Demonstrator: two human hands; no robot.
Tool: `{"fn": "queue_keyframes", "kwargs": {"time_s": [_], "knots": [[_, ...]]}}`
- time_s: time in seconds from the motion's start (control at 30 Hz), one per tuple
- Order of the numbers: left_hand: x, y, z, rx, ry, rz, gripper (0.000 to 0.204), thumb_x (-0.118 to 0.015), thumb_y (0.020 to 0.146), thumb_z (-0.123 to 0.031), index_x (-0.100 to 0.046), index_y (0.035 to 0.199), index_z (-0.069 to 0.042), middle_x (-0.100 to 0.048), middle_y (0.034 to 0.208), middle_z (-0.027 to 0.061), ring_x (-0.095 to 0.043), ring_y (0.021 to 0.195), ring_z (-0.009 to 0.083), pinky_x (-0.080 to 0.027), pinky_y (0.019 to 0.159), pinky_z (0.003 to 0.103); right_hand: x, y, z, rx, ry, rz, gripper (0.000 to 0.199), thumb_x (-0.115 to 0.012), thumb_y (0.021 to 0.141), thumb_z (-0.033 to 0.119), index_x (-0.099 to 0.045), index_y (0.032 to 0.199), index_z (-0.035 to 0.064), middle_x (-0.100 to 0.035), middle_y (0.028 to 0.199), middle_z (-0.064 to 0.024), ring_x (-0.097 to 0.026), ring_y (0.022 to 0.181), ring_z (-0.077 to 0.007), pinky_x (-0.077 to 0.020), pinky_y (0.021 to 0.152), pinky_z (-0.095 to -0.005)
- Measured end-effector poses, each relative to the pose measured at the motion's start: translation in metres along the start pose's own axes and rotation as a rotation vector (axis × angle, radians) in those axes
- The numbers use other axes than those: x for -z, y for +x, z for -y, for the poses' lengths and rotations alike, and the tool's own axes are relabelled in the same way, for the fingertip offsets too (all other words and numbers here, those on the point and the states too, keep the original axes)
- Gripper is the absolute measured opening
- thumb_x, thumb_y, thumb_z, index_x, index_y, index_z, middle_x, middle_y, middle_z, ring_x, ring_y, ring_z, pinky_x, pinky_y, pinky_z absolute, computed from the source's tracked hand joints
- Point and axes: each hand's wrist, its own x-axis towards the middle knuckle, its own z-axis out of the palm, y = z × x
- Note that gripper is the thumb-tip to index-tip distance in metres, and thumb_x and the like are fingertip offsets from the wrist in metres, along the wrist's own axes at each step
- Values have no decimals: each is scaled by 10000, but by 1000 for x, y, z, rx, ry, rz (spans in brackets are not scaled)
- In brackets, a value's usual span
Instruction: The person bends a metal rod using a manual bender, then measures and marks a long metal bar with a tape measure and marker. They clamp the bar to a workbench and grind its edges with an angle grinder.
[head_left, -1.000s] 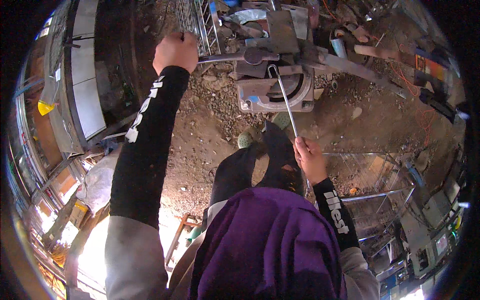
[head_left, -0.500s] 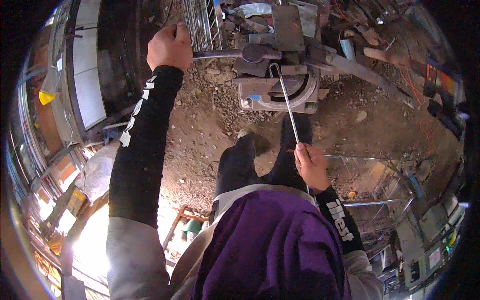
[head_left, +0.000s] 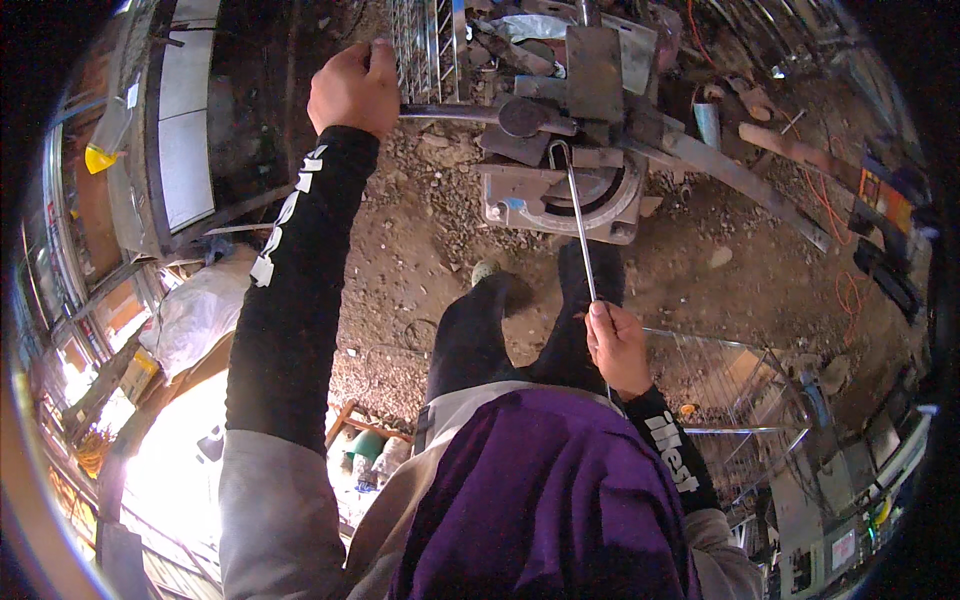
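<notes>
Hands (head_left: 355,92) closed, left on crosswise lever (head_left: 450,113), right hand (head_left: 620,350) on metal rod (head_left: 578,222), hooked end forward-left.

This is a rough workshop with a dirt floor (head_left: 395,275). A heavy machine (head_left: 522,188) with a lever (head_left: 455,113), metal bars (head_left: 748,191) and wire grids (head_left: 427,50) show it.

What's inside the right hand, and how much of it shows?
The right hand holds a thin hooked metal rod. Its stretch from hook to grip shows; the part within the hand is covered.
</notes>
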Motion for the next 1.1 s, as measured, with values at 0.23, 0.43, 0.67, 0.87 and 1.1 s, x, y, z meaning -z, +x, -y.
{"fn": "queue_keyframes", "kwargs": {"time_s": [0.23,0.43,0.67,0.87,1.1], "knots": [[-1,3,3,-9,29,-9,474,-518,934,-500,-754,939,-90,-719,888,206,-677,888,435,-538,799,492,2,3,0,66,-49,-11,391,-485,1081,340,-504,770,103,-400,605,70,-366,507,-36,-288,459,-233],[-2,0,1,7,-21,7,471,-513,939,-496,-751,938,-89,-715,878,200,-676,874,431,-539,790,494,9,4,-2,59,-89,-1,384,-496,1077,345,-506,772,112,-411,614,73,-374,505,-27,-292,451,-215],[-4,3,6,-53,-11,33,436,-525,941,-463,-751,925,-92,-708,845,195,-671,846,435,-538,768,491,9,5,-1,55,-11,-9,404,-526,1065,316,-503,734,87,-396,608,66,-347,528,-55,-272,477,-270],[-2,2,6,-59,-32,-11,439,-530,946,-456,-722,870,-68,-688,811,201,-655,817,443,-525,734,497,17,7,-1,70,-37,48,405,-519,1067,321,-512,739,84,-411,598,58,-366,528,-61,-286,478,-279],[-4,2,9,-100,-53,-35,441,-539,948,-442,-685,807,-49,-659,760,209,-638,773,449,-506,688,495,22,9,3,71,-118,58,408,-502,1074,312,-518,750,66,-422,617,50,-376,539,-75,-311,495,-283]]}}
